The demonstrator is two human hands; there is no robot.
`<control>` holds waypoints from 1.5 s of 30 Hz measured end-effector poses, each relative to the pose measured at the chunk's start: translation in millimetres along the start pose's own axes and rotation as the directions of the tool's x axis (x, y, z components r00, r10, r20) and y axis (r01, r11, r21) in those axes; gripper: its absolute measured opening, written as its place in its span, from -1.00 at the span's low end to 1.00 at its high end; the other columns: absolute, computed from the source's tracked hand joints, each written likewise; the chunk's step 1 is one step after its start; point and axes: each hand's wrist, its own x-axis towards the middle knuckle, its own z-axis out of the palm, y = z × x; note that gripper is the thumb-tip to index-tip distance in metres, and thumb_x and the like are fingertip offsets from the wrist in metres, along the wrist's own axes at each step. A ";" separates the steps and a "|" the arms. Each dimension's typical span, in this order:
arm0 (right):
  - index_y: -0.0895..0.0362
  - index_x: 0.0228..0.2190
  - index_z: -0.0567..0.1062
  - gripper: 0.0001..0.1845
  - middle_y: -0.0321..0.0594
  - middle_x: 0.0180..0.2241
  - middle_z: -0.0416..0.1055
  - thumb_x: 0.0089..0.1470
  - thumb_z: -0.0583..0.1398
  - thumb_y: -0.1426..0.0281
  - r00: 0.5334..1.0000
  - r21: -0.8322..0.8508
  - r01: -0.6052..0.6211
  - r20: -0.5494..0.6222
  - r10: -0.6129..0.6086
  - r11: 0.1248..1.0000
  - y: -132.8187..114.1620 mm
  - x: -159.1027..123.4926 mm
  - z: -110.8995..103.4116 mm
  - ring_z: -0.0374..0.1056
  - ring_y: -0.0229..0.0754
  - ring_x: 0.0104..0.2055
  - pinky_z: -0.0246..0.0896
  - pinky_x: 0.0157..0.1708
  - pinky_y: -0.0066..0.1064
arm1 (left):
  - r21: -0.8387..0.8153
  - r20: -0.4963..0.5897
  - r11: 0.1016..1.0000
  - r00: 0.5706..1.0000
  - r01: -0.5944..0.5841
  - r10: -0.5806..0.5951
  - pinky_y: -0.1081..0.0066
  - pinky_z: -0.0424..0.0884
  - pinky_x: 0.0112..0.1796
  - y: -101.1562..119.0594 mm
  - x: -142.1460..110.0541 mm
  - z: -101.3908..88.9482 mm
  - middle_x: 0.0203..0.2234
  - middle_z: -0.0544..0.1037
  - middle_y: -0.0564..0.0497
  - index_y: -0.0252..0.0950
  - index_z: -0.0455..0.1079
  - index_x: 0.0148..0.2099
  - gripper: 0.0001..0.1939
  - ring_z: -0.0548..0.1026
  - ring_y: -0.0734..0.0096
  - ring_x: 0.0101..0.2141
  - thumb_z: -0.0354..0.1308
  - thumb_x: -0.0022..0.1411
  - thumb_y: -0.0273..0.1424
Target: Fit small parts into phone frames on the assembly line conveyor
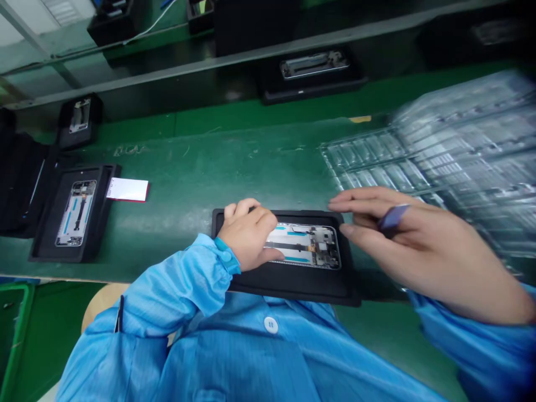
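Moderately lit, with soft glare on the worktop [188, 167] left of the phone [304, 245]; glinting and motion-smeared across the plastic trays [464, 151] right of it; dark far beyond, stretched toward the edges.

Phone frame [301, 246] lay in the tray [293, 283] under the left hand [250, 234], plastic packs [464, 151] lay right of its grip, a notepad [129, 189] and second tray [59, 195] lay to its left, a third tray [316, 88] stood beyond it to the right.

Head view: from wearer's head, facing forward, down; left hand [250, 237] and right hand [422, 248] close, green bench [192, 178] beyond.
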 end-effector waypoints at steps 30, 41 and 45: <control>0.02 -0.28 0.60 -0.83 -0.27 -0.37 0.65 0.39 0.26 0.26 0.992 0.205 -0.112 -0.033 0.121 0.972 3.7 -11.1 49.6 0.54 -0.15 -0.40 0.35 -0.39 -0.28 | 0.024 -0.044 1.000 0.999 -0.017 0.018 -0.12 0.22 0.13 0.5 -1.0 -1.7 0.06 0.67 -0.06 -0.20 0.41 -0.06 -0.42 0.38 -0.19 0.26 0.64 0.10 -0.08; 0.02 -0.29 0.58 -0.82 -0.26 -0.38 0.65 0.39 0.25 0.25 0.992 0.158 -0.116 -0.030 0.122 0.981 0.5 -11.3 47.0 0.57 -0.11 -0.37 0.35 -0.36 -0.28 | 0.024 -0.008 1.000 1.000 -0.003 0.003 -0.10 0.21 0.13 1.0 -1.5 -1.9 0.09 0.66 -0.09 -0.19 0.44 -0.02 -0.45 0.36 -0.18 0.28 0.60 0.16 -0.05; -0.02 -0.29 0.58 -0.79 -0.25 -0.39 0.64 0.40 0.25 0.19 0.990 0.148 -0.135 -0.011 0.138 0.980 0.9 -11.8 48.2 0.59 -0.06 -0.34 0.39 -0.36 -0.24 | 0.023 0.007 1.000 1.000 -0.006 0.006 -0.10 0.20 0.12 1.6 -0.8 -2.5 0.10 0.66 -0.10 -0.18 0.45 -0.01 -0.47 0.35 -0.19 0.29 0.59 0.18 -0.06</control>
